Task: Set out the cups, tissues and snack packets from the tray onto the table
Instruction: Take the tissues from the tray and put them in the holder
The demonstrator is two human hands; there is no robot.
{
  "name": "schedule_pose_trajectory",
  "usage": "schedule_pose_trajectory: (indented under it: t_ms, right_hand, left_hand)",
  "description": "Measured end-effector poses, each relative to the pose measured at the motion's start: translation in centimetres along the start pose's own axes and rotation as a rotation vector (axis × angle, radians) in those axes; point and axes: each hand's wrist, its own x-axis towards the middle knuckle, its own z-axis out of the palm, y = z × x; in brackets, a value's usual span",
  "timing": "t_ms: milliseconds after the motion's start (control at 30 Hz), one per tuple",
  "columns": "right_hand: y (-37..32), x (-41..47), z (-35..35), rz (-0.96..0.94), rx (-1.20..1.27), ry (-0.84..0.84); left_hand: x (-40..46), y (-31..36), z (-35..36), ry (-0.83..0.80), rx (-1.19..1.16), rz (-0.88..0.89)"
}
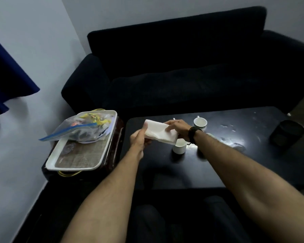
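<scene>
Both hands hold a folded white tissue (159,133) above the left part of the black table (226,163). My left hand (139,140) grips its near left end, and my right hand (178,128) pinches its far right side. A white cup (179,146) stands on the table just below the tissue. Another white cup (200,122) sits further back, and a third cup (210,135) is mostly hidden behind my right wrist. On the left, the white tray (74,163) carries a clear zip bag of snack packets (82,128).
A dark sofa (182,67) runs along the far side of the table. A black container (287,135) stands at the table's right end. The tray rests on a dark side stand (115,146) against the white wall. My knees are below the table's near edge.
</scene>
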Motion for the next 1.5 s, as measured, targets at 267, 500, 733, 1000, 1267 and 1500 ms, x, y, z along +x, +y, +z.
schedule_pose_trajectory:
  t_ms: [267, 500, 733, 1000, 1267, 1500]
  right_hand:
    - [2.5, -4.2, -9.9, 0.003, 0.144, 0.076]
    - [4.4, -7.8, -17.5, -0.046, 0.216, 0.193]
    - [5.7, -11.8, -26.2, -0.067, 0.220, 0.401]
    - [5.5, -17.1, -40.0, -0.095, -0.146, 0.875]
    - [7.8, -18.7, -43.6, -0.017, -0.401, 1.189]
    - [8.7, -16.3, -42.7, -0.060, -0.486, 1.204]
  left_hand:
    - [-1.5, -1.0, 8.3, -0.079, 0.071, 0.029]
    - [-3.9, -2.2, 16.0, -0.244, 0.044, -0.089]
    - [-6.7, -4.0, 23.8, -0.436, 0.289, -0.086]
    - [-8.2, -9.3, 29.9, -0.605, 0.792, 0.092]
    - [-7.9, -13.2, 30.9, -0.740, 1.353, 0.481]
    - [-7.4, -14.9, 31.2, -0.783, 1.479, 0.504]
